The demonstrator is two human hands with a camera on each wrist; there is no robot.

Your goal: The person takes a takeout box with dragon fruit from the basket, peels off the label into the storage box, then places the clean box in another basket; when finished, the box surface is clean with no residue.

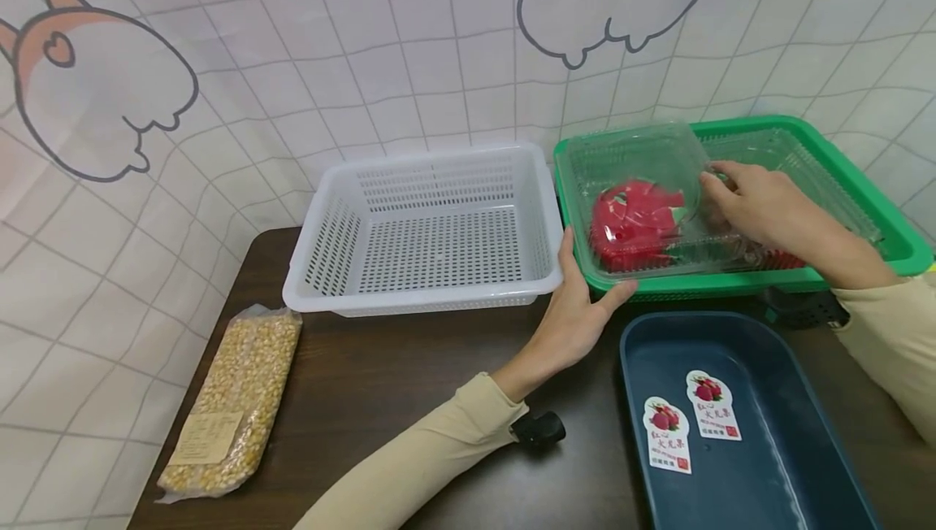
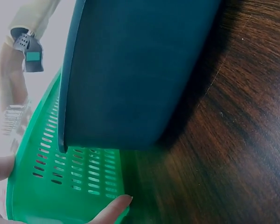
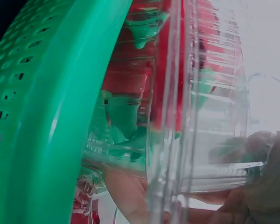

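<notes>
At the right back, a green basket (image 1: 786,125) holds clear plastic clamshell boxes. The nearer clamshell box (image 1: 585,158) has a red dragon fruit (image 1: 634,217) with green tips inside. My right hand (image 1: 768,209) grips this box by its right side, thumb and fingers at its edge; the right wrist view shows the fingers partly through the clear plastic. My left hand (image 1: 563,319) holds the basket's front left corner, thumb along the front and fingers at its left side. Another clear box (image 1: 786,148) lies to the right, partly behind the right hand.
A white perforated basket (image 1: 310,290) stands left of the green one. In front sits a dark blue tray (image 1: 775,449) with two dragon fruit stickers (image 1: 667,435). A bag of yellow corn kernels (image 1: 244,384) lies on the dark wooden table (image 1: 380,400). A patterned cloth (image 1: 409,42) hangs behind.
</notes>
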